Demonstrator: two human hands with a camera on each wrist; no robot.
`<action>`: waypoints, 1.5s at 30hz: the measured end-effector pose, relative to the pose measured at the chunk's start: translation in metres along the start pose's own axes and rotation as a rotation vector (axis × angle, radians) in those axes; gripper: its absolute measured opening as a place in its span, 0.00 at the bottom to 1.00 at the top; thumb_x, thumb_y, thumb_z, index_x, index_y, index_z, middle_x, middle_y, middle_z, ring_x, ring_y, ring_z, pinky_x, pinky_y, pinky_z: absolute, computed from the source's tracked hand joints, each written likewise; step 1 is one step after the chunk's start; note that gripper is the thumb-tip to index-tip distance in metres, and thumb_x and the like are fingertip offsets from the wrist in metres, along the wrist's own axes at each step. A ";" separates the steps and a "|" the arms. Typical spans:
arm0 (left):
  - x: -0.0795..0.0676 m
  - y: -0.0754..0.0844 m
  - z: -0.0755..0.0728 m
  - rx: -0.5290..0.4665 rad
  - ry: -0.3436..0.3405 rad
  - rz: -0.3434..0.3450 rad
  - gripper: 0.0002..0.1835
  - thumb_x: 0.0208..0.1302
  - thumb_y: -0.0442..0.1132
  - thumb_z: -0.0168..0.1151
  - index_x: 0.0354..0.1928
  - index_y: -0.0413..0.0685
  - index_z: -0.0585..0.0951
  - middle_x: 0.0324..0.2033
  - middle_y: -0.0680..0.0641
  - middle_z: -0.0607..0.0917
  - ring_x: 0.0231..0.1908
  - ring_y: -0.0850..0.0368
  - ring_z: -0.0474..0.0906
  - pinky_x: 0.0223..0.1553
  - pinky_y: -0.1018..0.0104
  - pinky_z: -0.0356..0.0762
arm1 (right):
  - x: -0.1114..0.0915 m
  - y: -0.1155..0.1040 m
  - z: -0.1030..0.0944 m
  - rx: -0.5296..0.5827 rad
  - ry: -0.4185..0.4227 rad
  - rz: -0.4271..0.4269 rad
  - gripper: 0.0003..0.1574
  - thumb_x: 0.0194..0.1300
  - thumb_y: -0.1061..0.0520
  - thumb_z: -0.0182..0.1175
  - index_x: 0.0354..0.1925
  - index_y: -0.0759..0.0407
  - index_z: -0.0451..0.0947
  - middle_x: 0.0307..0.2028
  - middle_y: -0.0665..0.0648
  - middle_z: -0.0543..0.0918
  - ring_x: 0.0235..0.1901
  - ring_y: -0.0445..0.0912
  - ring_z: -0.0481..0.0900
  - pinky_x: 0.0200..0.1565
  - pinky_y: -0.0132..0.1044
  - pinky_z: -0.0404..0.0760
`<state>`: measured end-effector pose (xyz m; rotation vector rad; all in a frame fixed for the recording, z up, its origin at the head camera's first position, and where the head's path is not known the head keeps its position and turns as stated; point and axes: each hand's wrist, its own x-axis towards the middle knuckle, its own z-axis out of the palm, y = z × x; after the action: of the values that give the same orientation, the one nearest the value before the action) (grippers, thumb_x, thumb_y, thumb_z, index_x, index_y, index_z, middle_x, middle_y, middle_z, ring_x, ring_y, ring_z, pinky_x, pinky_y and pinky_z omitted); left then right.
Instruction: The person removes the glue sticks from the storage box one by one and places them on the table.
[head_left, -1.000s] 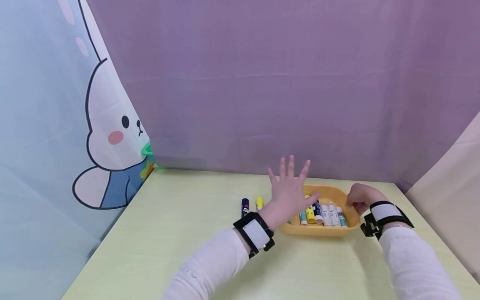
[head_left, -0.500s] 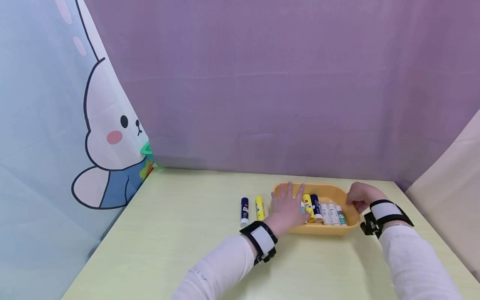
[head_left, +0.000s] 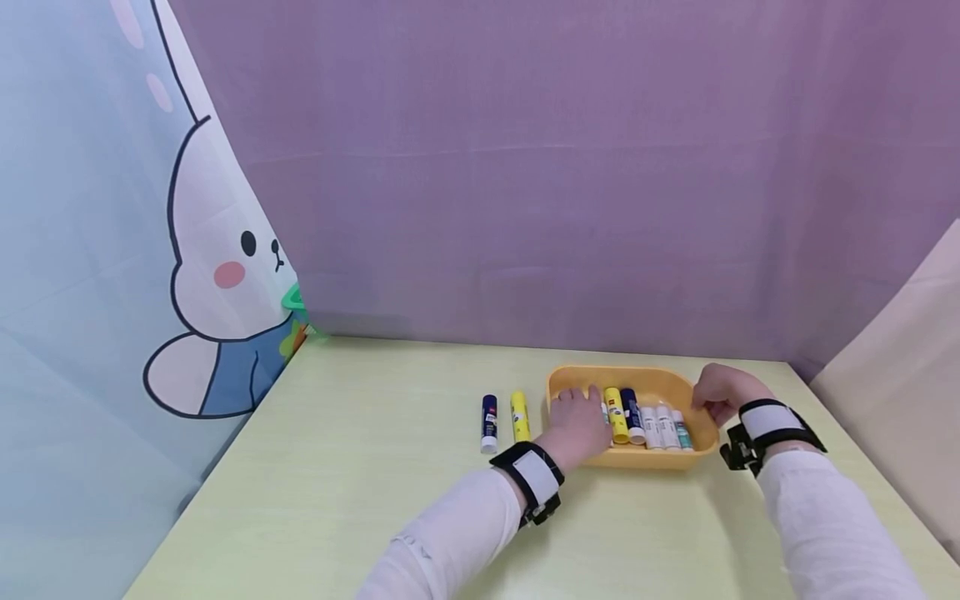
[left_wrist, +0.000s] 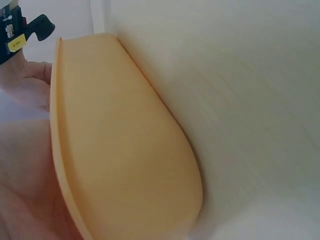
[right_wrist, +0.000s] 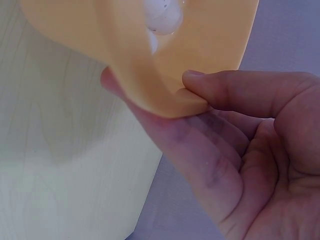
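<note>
"So, what are the right fingers doing?"

"Pinching. In the right wrist view the right hand (right_wrist: pixel 235 150) has its thumb (right_wrist: pixel 240 90) on the inner side of the rim at the right end of the tray (head_left: pixel 660 463) and its other fingers (right_wrist: pixel 200 160) curled under the outside, with only the plastic between them."

"And the left hand (head_left: pixel 578 423)?"

"Its fingers bend down into the left part of the tray, fairly close together. The tips are hidden, so I can't tell how wide they are or whether they have hold of anything."

"Which way does the tray lie?"

"On the table (head_left: pixel 360 475), long axis running left to right, just in front of the curtain (head_left: pixel 480 192)."

"What about the sticks inside?"

"Crosswise to it, near to far, side by side: yellow stick (head_left: pixel 617 417), navy stick (head_left: pixel 632 417), two white sticks (head_left: pixel 657 429), then a teal-banded stick (head_left: pixel 682 431). The navy one's pale end points towards the person."

"Any outside?"

"Left of the tray, a loose navy stick (head_left: pixel 489 421), white end nearest the person, and a loose yellow stick (head_left: pixel 520 417), roughly parallel and apart."
</note>
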<state>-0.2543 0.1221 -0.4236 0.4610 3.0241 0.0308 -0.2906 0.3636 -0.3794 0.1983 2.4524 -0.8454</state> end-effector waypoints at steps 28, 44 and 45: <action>0.012 0.003 0.000 0.140 -0.007 -0.039 0.10 0.64 0.46 0.58 0.41 0.50 0.82 0.36 0.49 0.80 0.35 0.58 0.74 0.39 0.67 0.74 | -0.001 -0.001 0.000 0.000 0.002 -0.001 0.10 0.55 0.68 0.54 0.35 0.75 0.74 0.17 0.53 0.73 0.17 0.41 0.74 0.29 0.37 0.83; 0.019 0.003 0.007 0.077 0.034 -0.062 0.05 0.64 0.42 0.59 0.34 0.53 0.82 0.29 0.55 0.81 0.30 0.63 0.76 0.31 0.71 0.77 | -0.002 -0.001 0.000 0.000 0.001 0.001 0.09 0.54 0.68 0.54 0.34 0.75 0.74 0.17 0.53 0.73 0.17 0.41 0.74 0.29 0.38 0.83; 0.019 0.003 0.007 0.088 0.034 -0.059 0.05 0.64 0.43 0.58 0.34 0.53 0.82 0.28 0.55 0.81 0.29 0.63 0.76 0.31 0.72 0.77 | -0.002 -0.001 0.000 0.001 0.003 0.004 0.09 0.54 0.68 0.54 0.34 0.75 0.74 0.17 0.53 0.74 0.17 0.41 0.75 0.29 0.38 0.83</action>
<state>-0.2708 0.1303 -0.4317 0.3811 3.0802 -0.0996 -0.2894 0.3627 -0.3776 0.2042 2.4536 -0.8450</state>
